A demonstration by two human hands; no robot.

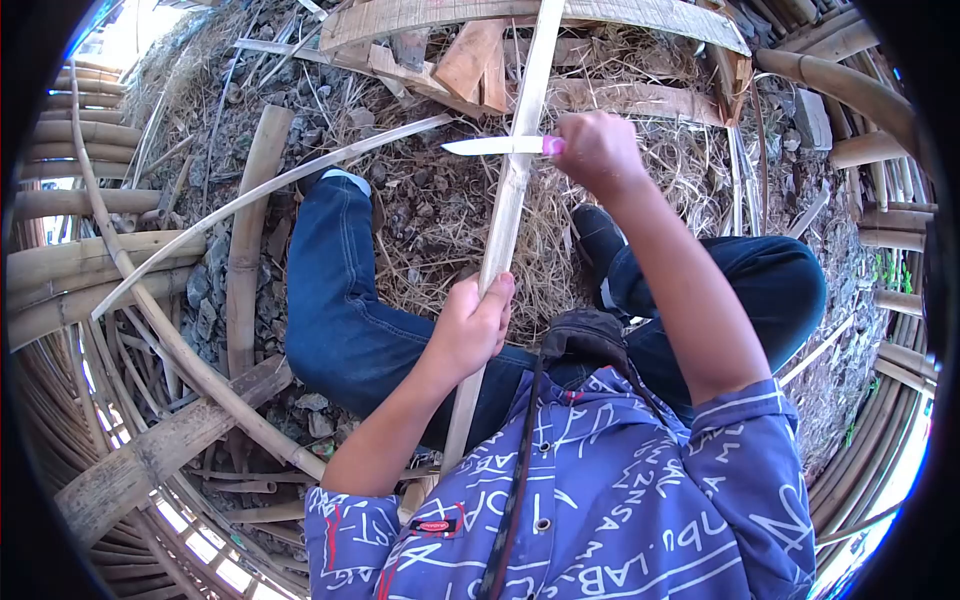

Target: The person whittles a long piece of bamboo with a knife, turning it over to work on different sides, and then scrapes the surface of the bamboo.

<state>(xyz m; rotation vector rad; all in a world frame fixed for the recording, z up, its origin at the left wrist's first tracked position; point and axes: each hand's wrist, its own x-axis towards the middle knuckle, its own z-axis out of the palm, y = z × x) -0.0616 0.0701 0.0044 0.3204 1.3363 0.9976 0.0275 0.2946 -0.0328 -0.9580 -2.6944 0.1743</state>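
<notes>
My left hand is wrapped round a long pale bamboo strip, which runs from beside my waist up and away to a wooden frame. In my right hand is a knife with a pink handle, the fingers closed on it. Its blade points left and lies across the strip, well beyond my left hand. The strip's far end reaches over the curved plank of the wooden frame at the top of the view.
Dry shavings and stones cover the ground between and beside my legs. A thin curved bamboo strip and a bamboo pole lie left. Bamboo slat walls curve round both sides. A wooden beam lies lower left.
</notes>
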